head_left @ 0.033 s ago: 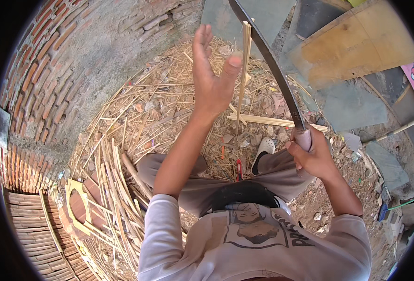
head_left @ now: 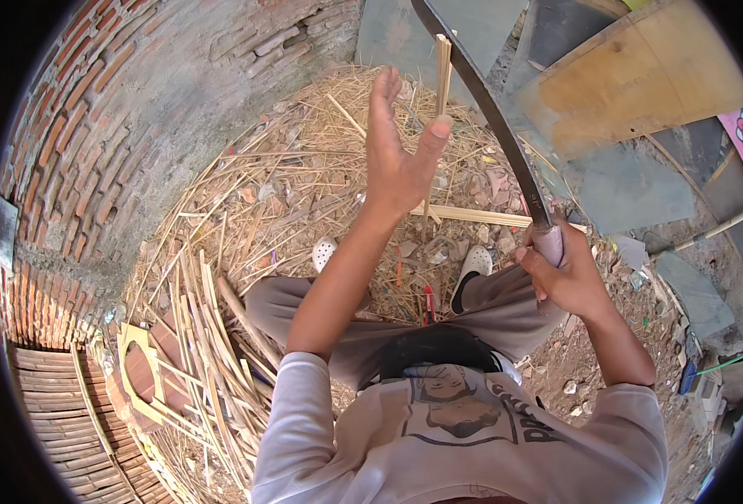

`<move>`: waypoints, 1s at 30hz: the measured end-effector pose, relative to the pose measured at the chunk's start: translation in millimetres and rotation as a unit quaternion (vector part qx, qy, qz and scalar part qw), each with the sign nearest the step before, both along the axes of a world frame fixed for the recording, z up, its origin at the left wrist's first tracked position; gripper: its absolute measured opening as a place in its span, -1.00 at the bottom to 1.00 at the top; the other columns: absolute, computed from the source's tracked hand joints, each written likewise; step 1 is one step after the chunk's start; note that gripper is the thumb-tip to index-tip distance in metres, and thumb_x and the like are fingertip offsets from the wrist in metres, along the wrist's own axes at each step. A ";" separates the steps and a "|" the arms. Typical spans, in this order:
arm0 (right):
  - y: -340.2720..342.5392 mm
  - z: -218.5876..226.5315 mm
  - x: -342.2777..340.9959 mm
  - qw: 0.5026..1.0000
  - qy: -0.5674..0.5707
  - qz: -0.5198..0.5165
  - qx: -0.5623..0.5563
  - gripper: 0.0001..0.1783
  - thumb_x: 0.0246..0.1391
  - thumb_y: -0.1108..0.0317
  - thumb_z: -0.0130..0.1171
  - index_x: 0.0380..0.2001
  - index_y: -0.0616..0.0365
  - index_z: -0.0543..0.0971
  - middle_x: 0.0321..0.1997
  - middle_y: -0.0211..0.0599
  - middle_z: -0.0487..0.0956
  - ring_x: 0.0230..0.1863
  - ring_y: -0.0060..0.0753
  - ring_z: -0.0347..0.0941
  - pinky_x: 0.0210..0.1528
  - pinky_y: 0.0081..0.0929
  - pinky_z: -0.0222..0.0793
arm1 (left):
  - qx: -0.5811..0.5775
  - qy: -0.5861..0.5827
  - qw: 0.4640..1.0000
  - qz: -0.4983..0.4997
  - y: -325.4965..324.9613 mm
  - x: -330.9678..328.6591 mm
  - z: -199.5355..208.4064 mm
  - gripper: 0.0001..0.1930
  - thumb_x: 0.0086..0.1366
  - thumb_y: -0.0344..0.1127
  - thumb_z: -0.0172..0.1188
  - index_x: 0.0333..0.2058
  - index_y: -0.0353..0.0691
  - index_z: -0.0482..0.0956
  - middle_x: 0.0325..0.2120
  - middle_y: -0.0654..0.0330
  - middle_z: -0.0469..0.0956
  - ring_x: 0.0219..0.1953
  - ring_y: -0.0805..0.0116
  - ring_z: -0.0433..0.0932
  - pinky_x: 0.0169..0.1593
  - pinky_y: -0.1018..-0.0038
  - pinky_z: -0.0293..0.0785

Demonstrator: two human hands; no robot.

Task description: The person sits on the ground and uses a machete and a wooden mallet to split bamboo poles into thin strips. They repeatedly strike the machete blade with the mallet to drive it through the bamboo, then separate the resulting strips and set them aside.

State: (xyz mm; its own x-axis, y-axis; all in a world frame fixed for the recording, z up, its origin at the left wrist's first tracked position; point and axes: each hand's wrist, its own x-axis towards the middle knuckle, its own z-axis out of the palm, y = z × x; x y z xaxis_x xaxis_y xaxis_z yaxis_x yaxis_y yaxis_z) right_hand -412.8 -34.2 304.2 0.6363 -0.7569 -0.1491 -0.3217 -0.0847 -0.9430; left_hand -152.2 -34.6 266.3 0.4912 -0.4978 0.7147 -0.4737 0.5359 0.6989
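My right hand (head_left: pixel 568 269) is closed around the pale handle of a machete (head_left: pixel 499 126). Its long, dark, curved blade slants up and away to the left. Close to the upper blade stands a narrow, split bamboo piece (head_left: pixel 444 80), upright or nearly so; whether the blade touches it I cannot tell. My left hand (head_left: pixel 401 164) is open beside this piece, fingers stretched upward and thumb apart. The thumb overlaps the bamboo and hides part of it; contact cannot be made out. Beyond my knees lies a bundle of pale bamboo strips (head_left: pixel 476 216).
Long bamboo strips (head_left: pixel 207 336) are heaped to my left, near a brick wall (head_left: pixel 77 160) and a bamboo slat surface (head_left: pixel 60 412). Shavings and rubble cover the ground ahead. Flat grey sheets (head_left: pixel 636 189) and a brown board (head_left: pixel 640 80) lie at far right. A red-handled tool (head_left: pixel 429 304) is between my legs.
My left hand has shifted right and slightly nearer to me, its thumb now overlapping the upright bamboo. The left shoe has come into sight. The machete and right hand have barely moved.
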 end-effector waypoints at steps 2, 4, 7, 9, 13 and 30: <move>-8.0 12.9 -4.2 0.999 0.028 0.004 -0.020 -0.83 0.11 0.43 0.24 -0.32 0.20 0.44 -0.63 -0.52 0.42 -0.73 -0.70 0.31 -0.69 -0.62 0.19 | 0.079 -0.040 0.995 0.040 -18.4 -16.9 -38.5 -0.12 0.27 0.17 0.21 0.26 -0.47 0.13 0.18 -0.24 0.30 0.25 -0.03 0.32 0.29 0.13 0.22; -10.9 24.3 -12.4 0.998 0.054 0.019 -0.024 -0.83 0.15 0.45 0.22 -0.33 0.21 0.41 -0.65 -0.52 0.38 -0.76 -0.71 0.28 -0.72 -0.63 0.17 | 0.091 -0.042 0.992 0.072 -43.3 -28.4 -64.5 -0.34 0.37 -0.01 0.15 0.18 -0.46 0.25 0.04 -0.14 0.45 0.12 0.09 0.46 0.17 0.18 0.37; -11.9 41.3 -22.1 0.998 0.057 0.022 0.022 -0.85 0.15 0.47 0.22 -0.32 0.22 0.42 -0.68 -0.50 0.36 -0.77 -0.69 0.26 -0.73 -0.59 0.17 | 0.038 0.049 0.997 0.037 -77.1 -31.2 -87.3 -0.63 0.43 -0.19 0.09 -0.02 -0.44 0.44 -0.22 -0.02 0.61 -0.17 0.27 0.63 -0.08 0.32 0.56; -15.9 45.9 -30.2 0.992 0.043 0.036 0.115 -0.85 0.11 0.47 0.23 -0.33 0.23 0.44 -0.67 -0.47 0.40 -0.76 -0.67 0.31 -0.72 -0.56 0.19 | -0.014 0.099 0.995 -0.017 -88.7 -22.5 -100.3 -0.76 0.45 -0.30 0.03 -0.14 -0.42 0.51 -0.36 0.08 0.65 -0.34 0.38 0.66 -0.25 0.43 0.61; -9.9 29.0 -43.0 0.969 -0.012 0.046 0.242 -0.87 0.09 0.55 0.19 -0.33 0.22 0.44 -0.68 -0.45 0.39 -0.77 -0.62 0.29 -0.74 -0.52 0.18 | -0.029 0.090 0.993 -0.065 -87.8 -31.3 -102.2 -0.79 0.46 -0.38 -0.01 -0.22 -0.43 0.53 -0.44 0.08 0.65 -0.44 0.42 0.66 -0.35 0.51 0.61; 7.9 30.1 -60.6 0.958 0.148 -0.018 0.246 -0.91 -0.08 0.62 0.09 -0.43 0.26 0.46 -0.74 -0.39 0.40 -0.78 -0.56 0.35 -0.72 -0.51 0.22 | -0.090 -0.019 0.996 -0.016 -81.5 -66.4 -116.7 -0.71 0.44 -0.41 -0.03 -0.10 -0.59 0.52 -0.28 -0.09 0.66 -0.28 0.27 0.70 -0.18 0.40 0.68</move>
State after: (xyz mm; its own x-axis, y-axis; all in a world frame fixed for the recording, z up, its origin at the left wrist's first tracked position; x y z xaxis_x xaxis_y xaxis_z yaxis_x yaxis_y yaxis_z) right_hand -473.4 -26.3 334.4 0.4866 -0.5691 -0.6628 -0.5749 0.3627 -0.7335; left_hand -218.6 -116.1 149.6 0.4472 -0.3745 0.8123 -0.4788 0.6669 0.5710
